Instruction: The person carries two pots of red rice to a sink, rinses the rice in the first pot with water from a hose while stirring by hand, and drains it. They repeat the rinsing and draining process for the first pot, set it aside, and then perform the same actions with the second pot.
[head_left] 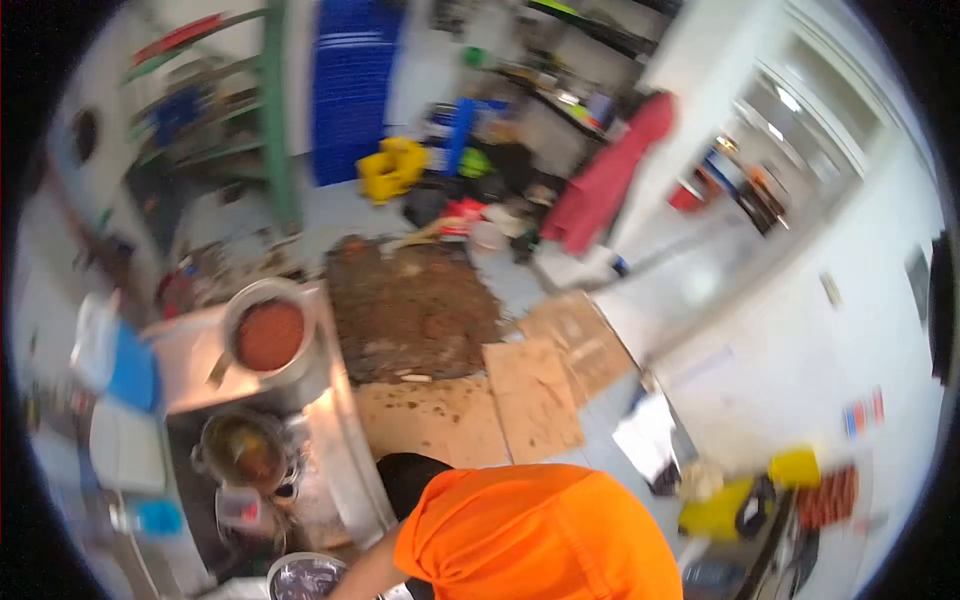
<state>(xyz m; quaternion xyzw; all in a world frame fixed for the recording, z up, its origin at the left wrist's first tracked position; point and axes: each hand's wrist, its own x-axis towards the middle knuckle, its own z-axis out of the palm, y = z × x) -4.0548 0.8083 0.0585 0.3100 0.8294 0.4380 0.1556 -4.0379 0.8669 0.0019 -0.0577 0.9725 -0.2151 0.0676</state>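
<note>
Neither of my hands can be made out. A person in an orange shirt [540, 530] leans in at the bottom of the view. That person's bare forearm [372, 570] reaches down-left to a round container [273, 577] with dark contents, and the hand is cut off by the lower edge. On the metal counter [335, 440] behind it stand a clear plastic tub [243, 512] and a two-handled pot [213, 440] with something brownish inside. Farther back is a large pot [232, 318] filled with a reddish-brown mass. The picture is blurred.
Flattened cardboard [530, 400] and a dirty brown mat [410, 310] lie on the floor. A green rack [275, 120] stands at the back left, a yellow bucket-like object [392, 168] beyond. A red cloth [610, 175] hangs near the doorway. Blue and white containers [130, 365] line the left.
</note>
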